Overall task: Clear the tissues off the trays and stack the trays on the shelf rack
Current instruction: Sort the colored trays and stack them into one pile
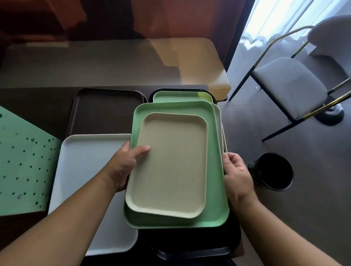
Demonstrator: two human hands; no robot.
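- The small beige rectangular plastic tray (171, 165) lies nested in a larger light green plastic tray (216, 189), both with their long axis running away from me, the far ends tipped slightly to the right.
- These two sit on top of a stack; thin cream tray edges (222, 134) show beneath on the right, and a black tray (193, 252) juts out at the near end.
- My left hand (124, 166) clasps the stack's left edge, thumb laid flat on the beige tray's floor, fingers hidden below.
- My right hand (237, 176) is curled against the green tray's right rim; I cannot tell how far its fingers close underneath.
- A flat white rectangular tray (81, 163) lies on the dark worktop (37, 106) just left, partly under the stack and my left forearm.
- Beyond it rests an empty dark brown tray (107, 111); further right, another green tray in a black one (181, 96).
- A green perforated panel (13, 159) stands on the left.
- On the floor to the right sit a black round bin (273, 171) and a grey padded chair (298, 83).
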